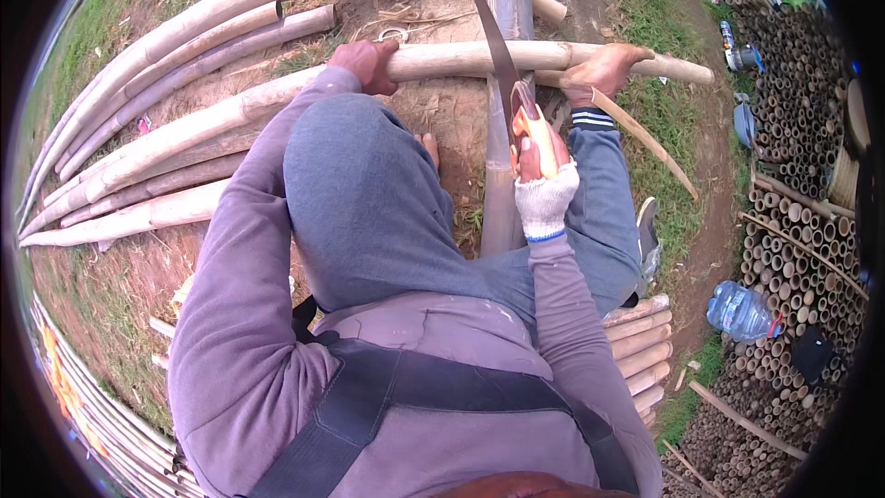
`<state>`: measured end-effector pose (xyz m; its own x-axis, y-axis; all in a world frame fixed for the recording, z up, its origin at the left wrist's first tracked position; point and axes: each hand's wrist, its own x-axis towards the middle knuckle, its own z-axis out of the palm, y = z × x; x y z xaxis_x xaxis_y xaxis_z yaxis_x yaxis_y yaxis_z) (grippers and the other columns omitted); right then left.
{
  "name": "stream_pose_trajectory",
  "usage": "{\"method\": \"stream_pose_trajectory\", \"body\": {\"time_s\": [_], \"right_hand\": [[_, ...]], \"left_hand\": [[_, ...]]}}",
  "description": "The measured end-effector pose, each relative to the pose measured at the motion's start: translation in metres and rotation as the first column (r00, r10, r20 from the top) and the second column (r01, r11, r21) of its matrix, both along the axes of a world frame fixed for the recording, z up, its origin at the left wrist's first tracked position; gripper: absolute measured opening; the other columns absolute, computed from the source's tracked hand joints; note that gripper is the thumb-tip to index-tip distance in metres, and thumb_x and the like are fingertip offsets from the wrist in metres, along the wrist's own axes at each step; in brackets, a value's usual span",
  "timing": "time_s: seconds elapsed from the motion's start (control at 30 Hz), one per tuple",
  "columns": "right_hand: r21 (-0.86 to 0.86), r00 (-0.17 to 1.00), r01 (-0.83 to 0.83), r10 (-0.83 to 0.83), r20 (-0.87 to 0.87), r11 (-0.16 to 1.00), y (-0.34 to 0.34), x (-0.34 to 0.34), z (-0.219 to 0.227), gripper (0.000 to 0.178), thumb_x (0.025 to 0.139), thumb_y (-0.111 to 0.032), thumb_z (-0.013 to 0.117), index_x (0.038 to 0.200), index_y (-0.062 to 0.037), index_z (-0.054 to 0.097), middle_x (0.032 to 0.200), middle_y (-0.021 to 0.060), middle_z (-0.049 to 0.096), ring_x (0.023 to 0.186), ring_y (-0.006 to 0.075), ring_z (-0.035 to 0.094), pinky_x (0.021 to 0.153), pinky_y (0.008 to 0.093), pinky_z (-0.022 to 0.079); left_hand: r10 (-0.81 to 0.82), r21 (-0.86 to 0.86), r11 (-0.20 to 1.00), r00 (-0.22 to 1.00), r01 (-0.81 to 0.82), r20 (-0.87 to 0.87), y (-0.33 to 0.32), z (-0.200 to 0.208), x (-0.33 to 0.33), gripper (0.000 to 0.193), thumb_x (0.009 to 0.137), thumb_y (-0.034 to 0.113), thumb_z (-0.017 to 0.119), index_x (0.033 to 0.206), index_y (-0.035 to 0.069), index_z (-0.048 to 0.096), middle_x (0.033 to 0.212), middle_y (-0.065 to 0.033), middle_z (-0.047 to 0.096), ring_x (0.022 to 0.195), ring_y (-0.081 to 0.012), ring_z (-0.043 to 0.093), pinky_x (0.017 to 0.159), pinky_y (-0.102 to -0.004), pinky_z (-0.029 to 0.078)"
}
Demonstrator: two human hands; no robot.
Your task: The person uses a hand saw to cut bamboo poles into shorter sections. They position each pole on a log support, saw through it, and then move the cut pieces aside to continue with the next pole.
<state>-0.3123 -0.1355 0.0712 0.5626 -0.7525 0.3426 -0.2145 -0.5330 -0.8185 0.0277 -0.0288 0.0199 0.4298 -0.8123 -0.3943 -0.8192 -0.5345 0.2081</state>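
A long pale bamboo pole [442,60] lies crosswise over a thicker grey bamboo pole [502,212]. My bare left hand [367,66] is wrapped round the pale pole, left of the crossing. In a white fingerless glove, my right hand [544,173] grips the orange-yellow handle of a handsaw [491,23]. Its dark blade points away from me and passes across the pale pole, right by the grey one. How deep the teeth sit in the bamboo I cannot tell. My bare right foot [601,72] rests on the pole, farther right.
Several long bamboo poles [203,14] lie at the left. Large stacks of cut bamboo [802,249] fill the right side, with a clear blue plastic bottle [740,312] on them. A split bamboo strip [650,148] lies beside my foot. Short bamboo lengths [638,350] are under me.
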Motion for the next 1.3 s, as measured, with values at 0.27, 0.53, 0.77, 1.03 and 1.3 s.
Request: {"method": "stream_pose_trajectory", "body": {"time_s": [0.27, 0.53, 0.77, 1.03, 1.3], "right_hand": [[0.383, 1.000, 0.031, -0.027, -0.015, 0.923, 0.040, -0.058, 0.018, 0.046, 0.106, -0.020, 0.070, 0.141, 0.0083, 0.061, 0.110, 0.0135, 0.075, 0.079, 0.0128, 0.068, 0.070, 0.0279, 0.057], [0.276, 0.999, 0.034, -0.043, 0.026, 0.961, 0.004, -0.004, -0.015, 0.042, 0.106, -0.020, 0.070, 0.139, 0.0062, 0.064, 0.108, 0.0113, 0.076, 0.081, 0.0131, 0.069, 0.070, 0.0275, 0.057], [0.308, 1.000, 0.016, -0.011, -0.018, 0.951, 0.008, 0.002, 0.008, 0.043, 0.106, -0.020, 0.071, 0.138, 0.0064, 0.064, 0.110, 0.0135, 0.076, 0.087, 0.0144, 0.070, 0.075, 0.0297, 0.057], [0.488, 0.993, 0.051, -0.098, 0.071, 0.871, 0.051, -0.064, 0.003, 0.051, 0.105, -0.023, 0.072, 0.144, 0.0073, 0.060, 0.116, 0.0145, 0.075, 0.087, 0.0138, 0.070, 0.075, 0.0271, 0.057], [0.234, 1.000, -0.007, 0.002, 0.022, 0.972, -0.028, 0.029, -0.019, 0.042, 0.104, -0.023, 0.075, 0.135, 0.0039, 0.066, 0.097, 0.0071, 0.074, 0.068, 0.0071, 0.064, 0.058, 0.0236, 0.052]], "left_hand": [[0.030, -0.020, 0.999, 0.999, -0.030, 0.015, 0.006, -0.003, 0.014, 0.074, 0.079, 0.043, 0.084, 0.144, 0.014, 0.060, 0.116, -0.0193, 0.078, 0.108, -0.0377, 0.076, 0.095, -0.0485, 0.061], [0.037, 0.039, 0.999, 0.999, -0.038, 0.035, -0.001, -0.008, 0.010, 0.078, 0.079, 0.044, 0.085, 0.146, 0.015, 0.060, 0.115, -0.0190, 0.078, 0.106, -0.0369, 0.076, 0.095, -0.0482, 0.061], [0.036, -0.015, 0.999, 0.999, -0.036, 0.016, 0.006, -0.001, 0.013, 0.077, 0.080, 0.044, 0.085, 0.147, 0.015, 0.059, 0.120, -0.0189, 0.077, 0.112, -0.0372, 0.075, 0.099, -0.0481, 0.059], [0.016, 0.030, 0.999, 1.000, -0.016, 0.003, 0.001, -0.008, 0.010, 0.073, 0.081, 0.043, 0.084, 0.145, 0.014, 0.061, 0.114, -0.0194, 0.078, 0.105, -0.0366, 0.076, 0.093, -0.0483, 0.061], [0.005, -0.031, 0.999, 1.000, -0.004, 0.020, 0.004, -0.001, 0.011, 0.077, 0.080, 0.043, 0.084, 0.148, 0.015, 0.059, 0.118, -0.0188, 0.078, 0.108, -0.0364, 0.076, 0.096, -0.0481, 0.060]]}}
